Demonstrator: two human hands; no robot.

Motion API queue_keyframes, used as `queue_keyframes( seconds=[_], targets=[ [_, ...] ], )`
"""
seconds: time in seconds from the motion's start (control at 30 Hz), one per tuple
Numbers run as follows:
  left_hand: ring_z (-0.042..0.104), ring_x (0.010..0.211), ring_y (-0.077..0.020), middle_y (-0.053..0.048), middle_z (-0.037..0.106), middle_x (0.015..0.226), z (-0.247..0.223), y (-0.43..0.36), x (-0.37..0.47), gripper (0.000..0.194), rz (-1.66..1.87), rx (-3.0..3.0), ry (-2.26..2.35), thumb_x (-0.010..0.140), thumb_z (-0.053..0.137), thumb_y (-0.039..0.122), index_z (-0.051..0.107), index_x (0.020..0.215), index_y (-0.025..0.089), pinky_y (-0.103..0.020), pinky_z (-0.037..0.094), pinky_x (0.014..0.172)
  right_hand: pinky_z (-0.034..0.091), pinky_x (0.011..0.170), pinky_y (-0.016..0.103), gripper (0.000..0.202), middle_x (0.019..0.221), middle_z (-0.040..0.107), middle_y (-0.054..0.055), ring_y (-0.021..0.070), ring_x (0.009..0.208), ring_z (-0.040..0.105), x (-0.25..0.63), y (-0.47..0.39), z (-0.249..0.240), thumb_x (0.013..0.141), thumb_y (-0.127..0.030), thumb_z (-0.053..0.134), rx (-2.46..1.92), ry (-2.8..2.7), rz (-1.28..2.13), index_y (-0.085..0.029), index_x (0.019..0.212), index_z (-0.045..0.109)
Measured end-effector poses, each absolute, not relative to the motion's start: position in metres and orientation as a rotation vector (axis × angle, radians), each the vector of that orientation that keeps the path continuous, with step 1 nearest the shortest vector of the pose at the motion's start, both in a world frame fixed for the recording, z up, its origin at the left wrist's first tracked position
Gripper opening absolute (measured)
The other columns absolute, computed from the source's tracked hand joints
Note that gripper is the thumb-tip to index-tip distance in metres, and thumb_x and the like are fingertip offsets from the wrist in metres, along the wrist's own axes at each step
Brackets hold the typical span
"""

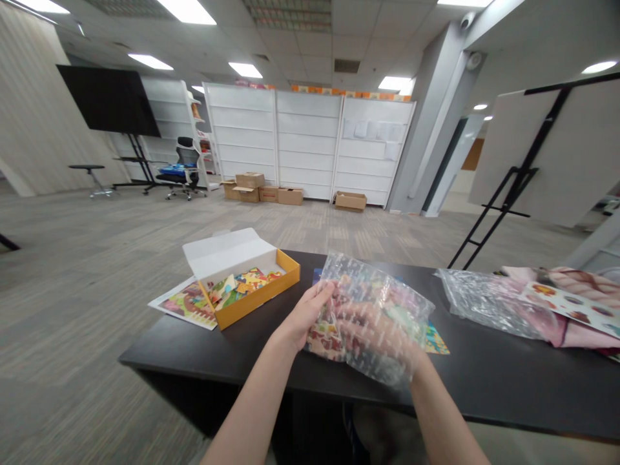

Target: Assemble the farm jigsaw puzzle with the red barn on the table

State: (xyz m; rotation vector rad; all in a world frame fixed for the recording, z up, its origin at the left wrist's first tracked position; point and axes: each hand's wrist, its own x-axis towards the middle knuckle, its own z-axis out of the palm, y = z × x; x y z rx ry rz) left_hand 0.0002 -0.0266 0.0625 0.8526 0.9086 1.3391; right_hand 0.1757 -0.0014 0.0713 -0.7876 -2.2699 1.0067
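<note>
A clear plastic bag (402, 300) with white print is spread between my hands over the near edge of the table. My left hand (310, 313) pinches the left side of the bag, thumb on top. My right hand (372, 326) is inside the bag, seen blurred through the film, its fingers reaching left and closed around colourful puzzle pieces (325, 339). Under the bag lies a colourful printed sheet (436, 340), mostly covered. To the left, an open yellow box (261, 300) with a white lid holds several loose puzzle pieces (247, 282).
A picture sheet (186, 303) lies partly under the box on the black table (484, 381). At right are a crumpled clear wrapper (489, 303), pink cloth (576, 329) and a printed card (574, 307). A board on a stand (504, 187) rises behind; cardboard boxes (290, 196) stand by the far shelves.
</note>
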Motion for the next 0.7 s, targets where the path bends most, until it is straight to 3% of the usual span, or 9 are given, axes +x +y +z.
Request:
queue_keyframes(
  seconds=[0.07,0.17,0.33,0.5,0.7],
  targets=[
    [0.069,0.092,-0.0217,-0.006,0.076,0.099,0.063,-0.029,0.001,0.04,1.283,0.877,0.899,0.078,0.078,0.049,0.073,0.104,0.018,-0.03,0.051,0.084,0.061,0.08,0.039,0.024,0.088,0.077,0.005,0.0246,0.079,0.073,0.176,-0.001,0.071,0.092,-0.043,0.06,-0.778,-2.303,0.91,-0.03,0.099,0.08],
    [0.068,0.083,-0.0199,-0.005,0.075,0.093,0.064,-0.03,0.002,0.04,1.238,0.904,0.868,0.078,0.077,0.05,0.072,0.102,0.018,-0.029,0.051,0.077,0.051,0.104,0.046,0.026,0.105,0.077,0.005,0.0289,0.104,0.07,0.179,-0.001,0.07,0.091,-0.044,0.062,-0.779,-2.328,0.8,-0.03,0.104,0.079],
    [0.067,0.073,-0.0174,-0.004,0.073,0.081,0.059,-0.024,0.004,0.042,1.384,0.857,0.908,0.071,0.082,0.05,0.072,0.094,0.016,-0.027,0.052,0.071,0.045,0.11,0.05,0.043,0.128,0.07,0.006,0.0303,0.119,0.064,0.18,0.001,0.069,0.088,-0.046,0.067,-0.804,-2.435,0.873,-0.029,0.127,0.069],
    [0.058,0.054,-0.0119,0.002,0.065,0.064,0.056,-0.017,0.003,0.046,1.544,0.707,0.938,0.066,0.084,0.053,0.07,0.088,0.016,-0.024,0.049,0.056,0.039,0.115,0.053,0.043,0.138,0.063,0.004,0.0312,0.128,0.058,0.174,0.001,0.072,0.086,-0.043,0.068,-0.793,-2.418,0.845,-0.032,0.128,0.067],
    [0.061,0.062,-0.0122,-0.001,0.068,0.073,0.057,-0.017,0.003,0.047,1.633,0.723,0.926,0.064,0.085,0.052,0.072,0.089,0.015,-0.023,0.05,0.062,0.04,0.116,0.05,0.052,0.139,0.062,0.002,0.0314,0.13,0.057,0.176,0.003,0.063,0.086,-0.038,0.068,-0.743,-2.364,0.827,-0.035,0.137,0.061]
  ],
)
